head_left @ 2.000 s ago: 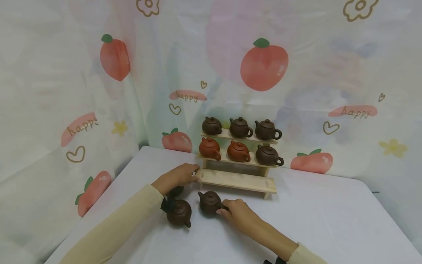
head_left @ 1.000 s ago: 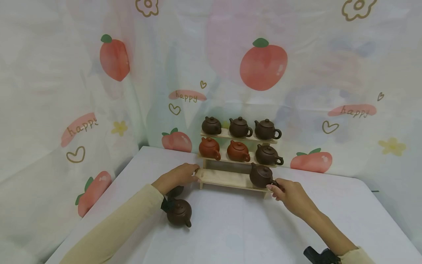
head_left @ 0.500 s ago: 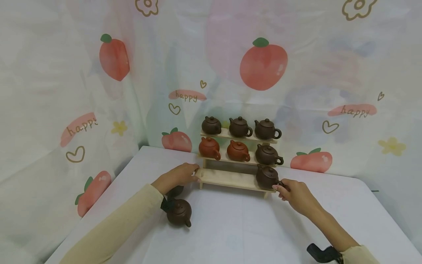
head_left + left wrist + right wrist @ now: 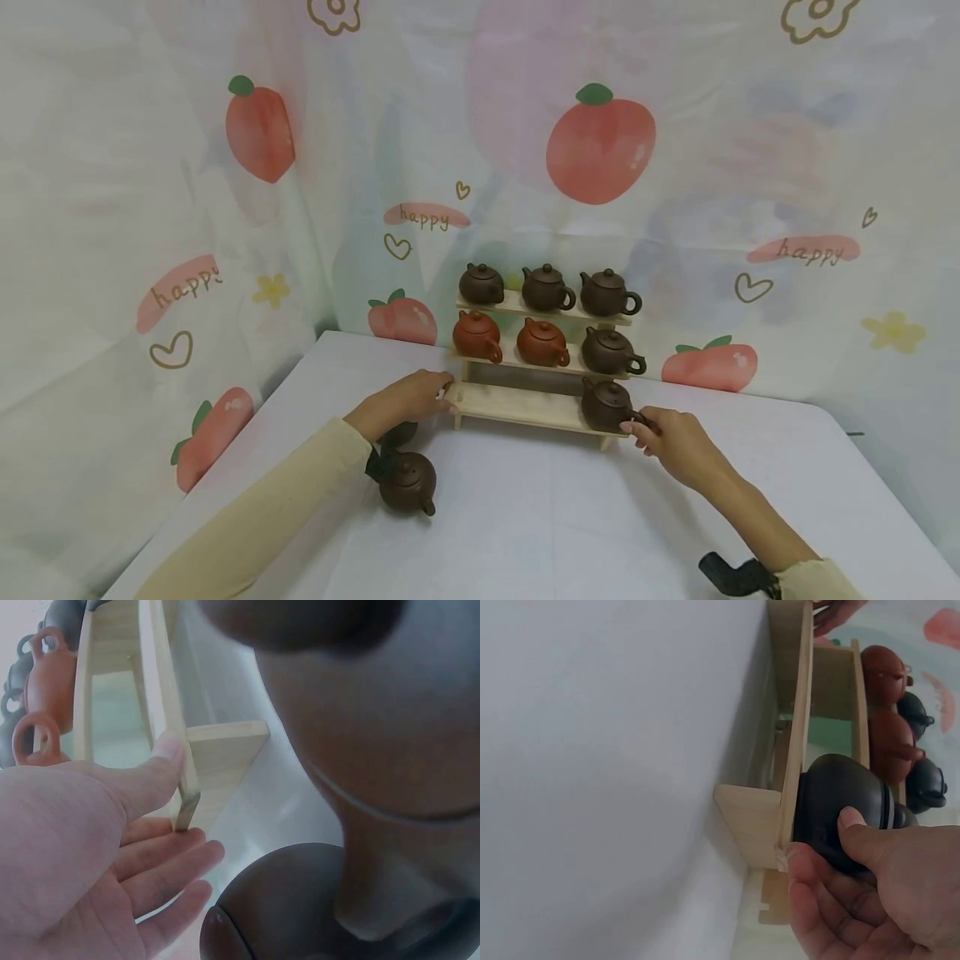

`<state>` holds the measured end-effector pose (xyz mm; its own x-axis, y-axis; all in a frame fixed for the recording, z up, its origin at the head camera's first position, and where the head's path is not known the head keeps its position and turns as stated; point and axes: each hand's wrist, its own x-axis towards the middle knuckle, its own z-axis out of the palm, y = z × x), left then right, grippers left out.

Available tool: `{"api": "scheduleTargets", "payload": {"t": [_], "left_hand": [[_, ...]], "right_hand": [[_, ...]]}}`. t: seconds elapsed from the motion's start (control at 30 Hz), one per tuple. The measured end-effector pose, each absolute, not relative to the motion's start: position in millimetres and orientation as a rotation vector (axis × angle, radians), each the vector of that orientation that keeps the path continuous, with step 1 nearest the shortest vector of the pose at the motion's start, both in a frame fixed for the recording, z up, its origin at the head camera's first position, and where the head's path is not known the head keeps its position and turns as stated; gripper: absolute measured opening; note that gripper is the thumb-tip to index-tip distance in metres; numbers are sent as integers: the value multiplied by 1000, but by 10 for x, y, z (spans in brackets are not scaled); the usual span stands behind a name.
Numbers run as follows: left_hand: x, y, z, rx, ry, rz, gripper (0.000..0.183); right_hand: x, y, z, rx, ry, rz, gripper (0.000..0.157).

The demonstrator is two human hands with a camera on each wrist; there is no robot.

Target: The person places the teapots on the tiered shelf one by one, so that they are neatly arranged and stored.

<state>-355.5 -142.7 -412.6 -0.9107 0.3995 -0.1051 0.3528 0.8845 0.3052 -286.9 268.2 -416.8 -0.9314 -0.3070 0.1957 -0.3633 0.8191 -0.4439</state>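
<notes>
In the head view my right hand (image 4: 678, 442) pinches the handle of a dark brown teapot (image 4: 606, 404), which stands upright at the right end of the bottom step of a three-tier wooden stand (image 4: 517, 404). The right wrist view shows the thumb (image 4: 862, 836) against this teapot (image 4: 840, 795). My left hand (image 4: 416, 396) holds the left end of the same step, thumb over the board's edge and fingers beneath, as the left wrist view shows. Near my left wrist another dark teapot (image 4: 411, 483) sits on the table. Behind it a further dark teapot (image 4: 401, 433) is mostly hidden by the wrist.
Three dark teapots (image 4: 547, 289) line the top step. On the middle step are two reddish-brown teapots (image 4: 542, 342) and one dark teapot (image 4: 609, 352). A white cloth covers the table (image 4: 517, 533); a fruit-printed backdrop (image 4: 705, 167) rises behind the stand.
My right hand has carried the dark teapot from the table up to the bottom step, then slid it right to the end. Over the last half second little moves. The left hand stays put.
</notes>
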Motion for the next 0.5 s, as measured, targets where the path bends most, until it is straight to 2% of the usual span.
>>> {"api": "scheduleTargets", "payload": {"t": [0.23, 0.5], "left_hand": [[-3552, -1422, -4131, 575, 2894, 400, 52], [-3538, -1407, -4102, 575, 2889, 406, 52]], "right_hand": [[-2875, 2698, -4159, 493, -2920, 756, 22], [-2831, 2681, -4219, 265, -3231, 773, 37]]}}
